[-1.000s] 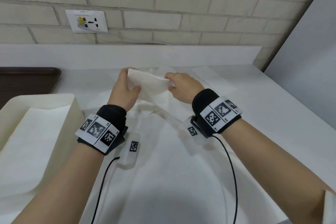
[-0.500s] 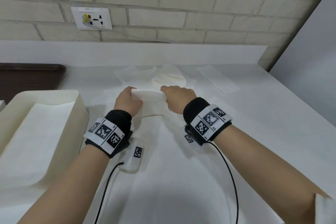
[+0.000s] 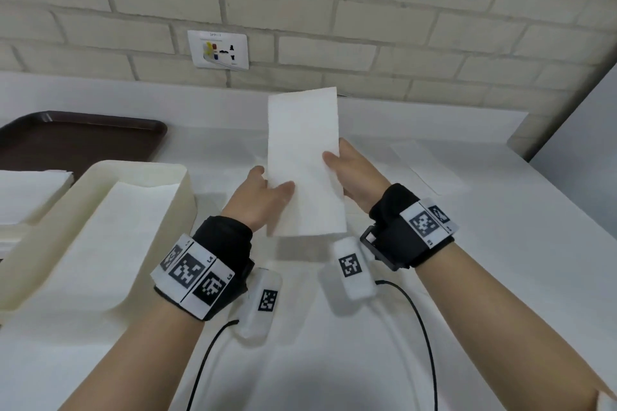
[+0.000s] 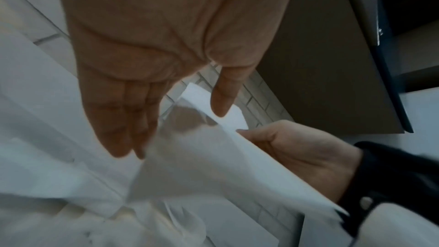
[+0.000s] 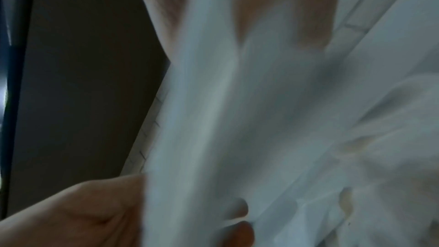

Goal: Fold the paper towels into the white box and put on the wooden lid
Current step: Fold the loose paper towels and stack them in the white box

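In the head view a folded white paper towel stands upright in the air above the counter, a long narrow rectangle. My left hand pinches its lower left edge, thumb on the front and fingers behind. My right hand pinches its right edge the same way. The left wrist view shows my left thumb over the towel, with the right hand across from it. The right wrist view is blurred, mostly towel. The white box stands open at the left with flat towels inside. No wooden lid shows.
A dark brown tray lies at the back left. A stack of white sheets sits left of the box. One flat towel lies on the counter at the right. A brick wall with a socket is behind; a grey panel bounds the right.
Both hands have risen from the counter with the towel, which is now folded flat and held upright. The view has shifted so the box sits closer to the hands.
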A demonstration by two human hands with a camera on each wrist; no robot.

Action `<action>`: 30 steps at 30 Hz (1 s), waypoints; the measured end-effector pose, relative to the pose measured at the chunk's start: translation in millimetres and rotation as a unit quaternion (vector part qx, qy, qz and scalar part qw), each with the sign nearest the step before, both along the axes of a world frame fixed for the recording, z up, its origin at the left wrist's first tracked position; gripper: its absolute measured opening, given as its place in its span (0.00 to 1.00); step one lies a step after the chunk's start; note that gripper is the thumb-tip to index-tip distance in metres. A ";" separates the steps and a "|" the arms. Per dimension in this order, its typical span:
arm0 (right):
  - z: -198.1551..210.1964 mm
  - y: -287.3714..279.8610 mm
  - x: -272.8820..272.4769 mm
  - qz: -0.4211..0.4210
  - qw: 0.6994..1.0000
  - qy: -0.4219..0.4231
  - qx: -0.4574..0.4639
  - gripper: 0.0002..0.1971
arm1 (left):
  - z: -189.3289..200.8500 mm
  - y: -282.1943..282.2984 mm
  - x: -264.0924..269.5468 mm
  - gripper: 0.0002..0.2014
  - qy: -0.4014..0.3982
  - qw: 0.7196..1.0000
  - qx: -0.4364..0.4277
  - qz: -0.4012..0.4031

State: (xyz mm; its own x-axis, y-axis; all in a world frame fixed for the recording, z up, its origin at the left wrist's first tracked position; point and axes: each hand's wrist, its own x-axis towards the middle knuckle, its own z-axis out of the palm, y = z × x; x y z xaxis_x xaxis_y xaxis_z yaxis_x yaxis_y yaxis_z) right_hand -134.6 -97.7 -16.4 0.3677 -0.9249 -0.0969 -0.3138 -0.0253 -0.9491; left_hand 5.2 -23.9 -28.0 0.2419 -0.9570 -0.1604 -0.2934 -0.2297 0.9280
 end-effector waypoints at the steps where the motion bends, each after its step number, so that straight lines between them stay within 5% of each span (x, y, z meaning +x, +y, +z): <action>1: -0.9 0.5 3.4 -0.001 0.999 -0.030 0.022 0.18 | 0.9 4.1 0.8 0.21 -0.010 1.000 -0.010 -0.002; 8: 6.4 2.4 34.0 0.020 0.985 -0.162 0.061 0.15 | 15.9 44.4 20.8 0.23 -0.100 0.991 -0.083 0.000; 13: 22.6 0.1 66.3 0.063 0.986 -0.154 -0.013 0.26 | 27.6 85.1 47.1 0.24 -0.107 0.992 -0.068 0.001; 16: 30.0 3.3 89.9 0.132 0.982 -0.112 -0.078 0.28 | 33.9 108.5 66.2 0.31 -0.106 0.990 -0.069 0.056; 22: 34.0 6.1 146.1 0.193 0.953 0.001 -0.234 0.13 | 40.6 138.1 108.9 0.11 -0.174 0.960 -0.075 0.209; 30: 15.1 10.2 203.4 0.280 0.859 0.278 -0.326 0.18 | 12.6 138.9 134.0 0.17 -0.270 0.924 0.098 0.251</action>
State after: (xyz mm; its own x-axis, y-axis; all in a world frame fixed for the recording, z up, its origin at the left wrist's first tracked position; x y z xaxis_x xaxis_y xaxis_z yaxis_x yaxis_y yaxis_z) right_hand 68.8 -87.4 -1.2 0.8371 -0.5425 0.0697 -0.4797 -0.7894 -0.3830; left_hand 139.2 115.0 -15.4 0.7428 -0.6680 -0.0444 -0.5128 -0.6104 0.6038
